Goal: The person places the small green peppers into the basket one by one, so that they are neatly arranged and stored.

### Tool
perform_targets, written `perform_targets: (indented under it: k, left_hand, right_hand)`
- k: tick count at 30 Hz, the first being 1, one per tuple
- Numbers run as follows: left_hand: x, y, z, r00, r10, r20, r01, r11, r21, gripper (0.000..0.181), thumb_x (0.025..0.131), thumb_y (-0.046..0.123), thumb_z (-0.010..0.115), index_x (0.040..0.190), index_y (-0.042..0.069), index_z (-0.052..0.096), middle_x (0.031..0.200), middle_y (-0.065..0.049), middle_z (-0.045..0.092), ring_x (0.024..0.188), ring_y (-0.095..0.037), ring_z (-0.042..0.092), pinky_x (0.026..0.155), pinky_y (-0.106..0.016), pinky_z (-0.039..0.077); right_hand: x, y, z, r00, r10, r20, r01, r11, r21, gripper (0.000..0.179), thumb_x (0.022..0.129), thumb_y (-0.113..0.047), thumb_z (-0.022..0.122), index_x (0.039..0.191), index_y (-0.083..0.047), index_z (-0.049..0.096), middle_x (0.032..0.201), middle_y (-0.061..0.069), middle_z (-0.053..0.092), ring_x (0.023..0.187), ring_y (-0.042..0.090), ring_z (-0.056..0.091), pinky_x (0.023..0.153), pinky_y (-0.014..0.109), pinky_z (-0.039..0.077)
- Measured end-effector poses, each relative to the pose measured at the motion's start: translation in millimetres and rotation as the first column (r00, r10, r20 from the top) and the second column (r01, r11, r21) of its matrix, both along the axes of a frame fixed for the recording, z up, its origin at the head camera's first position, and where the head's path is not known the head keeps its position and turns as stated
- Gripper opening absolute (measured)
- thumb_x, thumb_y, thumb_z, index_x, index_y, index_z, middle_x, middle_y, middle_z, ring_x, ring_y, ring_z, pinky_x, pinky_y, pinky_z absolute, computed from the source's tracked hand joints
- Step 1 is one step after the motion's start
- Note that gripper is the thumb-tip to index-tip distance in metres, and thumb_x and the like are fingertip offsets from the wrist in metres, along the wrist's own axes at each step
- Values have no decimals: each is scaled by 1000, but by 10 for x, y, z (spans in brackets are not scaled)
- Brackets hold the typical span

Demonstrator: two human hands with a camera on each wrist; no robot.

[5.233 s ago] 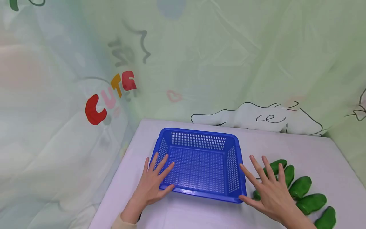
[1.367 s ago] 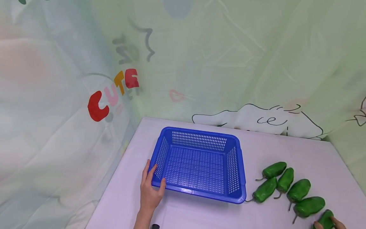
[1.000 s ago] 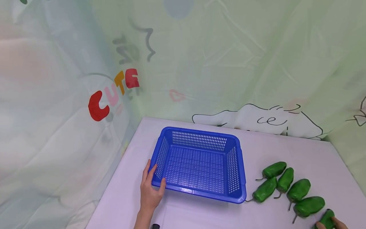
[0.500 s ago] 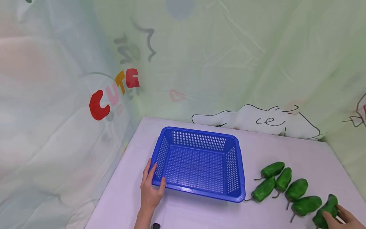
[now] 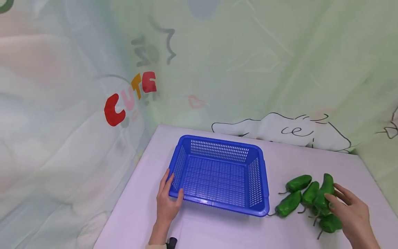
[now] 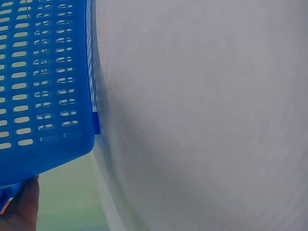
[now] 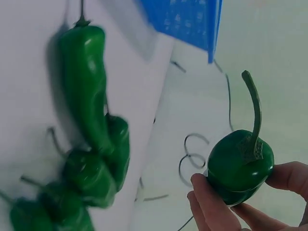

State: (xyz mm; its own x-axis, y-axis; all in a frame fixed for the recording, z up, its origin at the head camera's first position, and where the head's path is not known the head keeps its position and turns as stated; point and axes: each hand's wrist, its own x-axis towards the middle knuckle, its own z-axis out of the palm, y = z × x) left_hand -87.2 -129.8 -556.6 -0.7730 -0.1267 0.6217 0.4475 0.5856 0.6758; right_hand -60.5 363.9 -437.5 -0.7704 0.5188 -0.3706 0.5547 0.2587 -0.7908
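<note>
A blue plastic basket [image 5: 203, 200] with slotted walls stands on the white-covered table, nothing inside it. My left hand [image 5: 168, 207] grips its near-left corner, thumb at the near rim and fingers along the left side; in the left wrist view a digit [image 6: 28, 207] shows under the corner. My right hand [image 5: 356, 218] pinches a green pepper [image 5: 325, 192] between thumb and fingers, held over the other peppers. Seen from the right wrist, this pepper [image 7: 238, 168] hangs clear of the table, its curved stem toward the camera.
Several more green peppers [image 5: 288, 204] lie grouped right of the basket, stems mostly toward the near left. Part of them is hidden behind the held one. A small black object [image 5: 171, 242] shows beside my left wrist. Printed cloth [image 5: 242, 69] hangs behind and left of the table.
My right hand has come in from the lower right, taken the nearest pepper, lifted it and carried it left and away from me. My left hand stays on the basket corner.
</note>
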Motion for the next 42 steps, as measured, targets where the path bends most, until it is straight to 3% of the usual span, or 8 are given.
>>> perform_targets:
  k: [3, 9, 11, 13, 16, 20, 32, 42]
  left_hand:
    - [7, 3, 29, 1000, -5, 26, 5, 1000, -2, 61, 80, 13, 74, 134, -7, 54, 148, -20, 45, 135, -36, 44, 113, -17, 25]
    - [10, 10, 40, 999, -3, 39, 3, 1000, -5, 60, 82, 17, 72, 134, -7, 54, 148, -18, 44, 135, -36, 45, 112, -18, 26]
    - [11, 8, 39, 999, 1, 38, -1, 1000, -5, 60, 82, 17, 72, 134, -7, 54, 148, -18, 45, 135, -35, 45, 112, -18, 26]
    - [8, 8, 37, 1000, 8, 24, -7, 1000, -13, 59, 82, 17, 72, 133, -8, 55, 147, -19, 45, 133, -36, 46, 112, -18, 27]
    - [-4, 8, 24, 1000, 14, 6, -14, 1000, -17, 58, 82, 16, 72, 132, -8, 55, 147, -19, 46, 133, -36, 47, 112, -19, 28]
    - [-15, 25, 22, 1000, 21, 0, -21, 1000, -15, 59, 81, 17, 71, 132, -8, 56, 147, -18, 46, 133, -36, 47, 112, -20, 29]
    - [12, 26, 9, 999, 26, 44, -26, 1000, -2, 60, 81, 17, 72, 133, -8, 55, 148, -17, 45, 133, -35, 47, 112, -18, 27]
    - [-1, 18, 8, 998, 36, 42, -35, 999, -16, 60, 82, 17, 71, 135, -5, 54, 149, -15, 45, 133, -37, 47, 112, -23, 30]
  right_hand:
    - [-91, -136, 73, 993, 105, -45, -104, 994, 28, 70, 100, -31, 51, 158, -14, 16, 161, 24, 15, 92, -5, 52, 65, 13, 51]
    - [-250, -550, 176, 950, 277, -143, -261, 958, 119, 66, 102, -29, 48, 157, -5, 18, 155, 32, 22, 123, 38, 50, 67, 9, 49]
    - [-309, -690, 209, 936, 310, -168, -293, 948, 122, 66, 102, -27, 49, 157, -4, 19, 154, 32, 25, 123, 39, 50, 66, 8, 48]
    - [-369, -836, 236, 924, 325, -201, -309, 945, 108, 65, 102, -25, 50, 157, -5, 20, 154, 32, 26, 130, 49, 42, 67, 9, 49]
    - [-469, -1031, 273, 907, 347, -239, -339, 938, 74, 65, 102, -23, 51, 157, -7, 21, 155, 31, 26, 134, 51, 38, 81, 23, 56]
    - [-583, -1263, 335, 878, 384, -285, -388, 920, 46, 63, 102, -18, 52, 157, -7, 23, 154, 31, 27, 134, 49, 40, 93, 44, 48]
    - [-849, -1874, 512, 812, 469, -348, -520, 851, -67, 61, 99, -5, 50, 155, -5, 26, 152, 30, 30, 134, 44, 42, 98, 49, 47]
    - [-1125, -2464, 495, 798, 493, -347, -568, 808, -157, 59, 98, -2, 50, 154, -3, 30, 150, 30, 35, 126, 45, 50, 96, 47, 50]
